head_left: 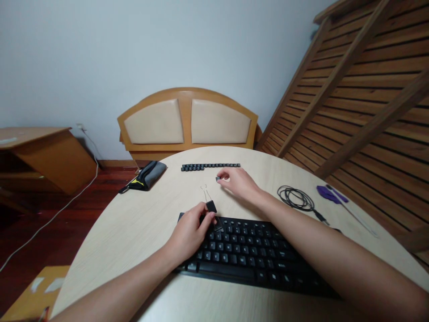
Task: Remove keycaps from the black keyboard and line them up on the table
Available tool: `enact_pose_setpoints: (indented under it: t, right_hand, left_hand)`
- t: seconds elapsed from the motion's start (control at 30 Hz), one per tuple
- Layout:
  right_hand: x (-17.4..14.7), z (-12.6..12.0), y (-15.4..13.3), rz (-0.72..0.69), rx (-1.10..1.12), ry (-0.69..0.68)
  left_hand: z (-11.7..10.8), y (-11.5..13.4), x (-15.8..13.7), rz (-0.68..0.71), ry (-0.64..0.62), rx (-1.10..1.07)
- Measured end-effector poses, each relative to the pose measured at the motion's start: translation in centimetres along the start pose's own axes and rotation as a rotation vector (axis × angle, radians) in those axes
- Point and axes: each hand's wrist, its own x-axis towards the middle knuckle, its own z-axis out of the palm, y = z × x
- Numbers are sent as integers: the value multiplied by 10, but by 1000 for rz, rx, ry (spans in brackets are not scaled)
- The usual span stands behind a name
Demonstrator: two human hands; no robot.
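My left hand [192, 228] pinches a keycap puller [211, 206] with a black body and thin wire loops at both ends. It is held above the left part of a black keyboard [234, 271], and the lower wires reach down over the keys. Farther out over the table, my right hand [238, 182] has a small dark keycap [217, 178] between thumb and fingertips. Beyond that hand, loose keycaps [211, 166] lie in a long row with a shorter row in front of it. My forearms cover the keyboard's left edge and part of its right side.
A coiled black USB cable [296, 199] lies right of my right forearm. Past it are a purple cloth [330, 194] and a thin brush-like stick [351, 210]. A folded grey, black and yellow cloth item [147, 176] rests near the round table's [110, 241] left rim.
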Motion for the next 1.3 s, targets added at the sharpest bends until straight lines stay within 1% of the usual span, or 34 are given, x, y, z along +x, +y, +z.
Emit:
enact_pose_setpoints:
  t: [0.2, 0.3, 0.37, 0.5, 0.67, 1.0, 1.3]
  right_hand:
    - [55, 29, 4, 57, -116, -14]
    - [71, 44, 10, 85, -150, -34]
    - [77, 55, 13, 95, -162, -46]
    - [78, 73, 20, 99, -159, -42]
    - [78, 83, 24, 136, -141, -3]
    - [81, 87, 21, 200, -131, 65]
    - [79, 87, 19, 181, -139, 85]
  left_hand:
    - [1, -1, 0, -9, -14, 1]
    - [1, 0, 0, -15, -21, 5]
    - [1, 0, 0, -19, -19, 2]
    - [1, -1, 0, -30, -21, 2]
    - [2, -1, 0, -35, -26, 18]
    - [1, 1, -1, -52, -28, 15]
    - [2, 0, -1, -50, -37, -1]
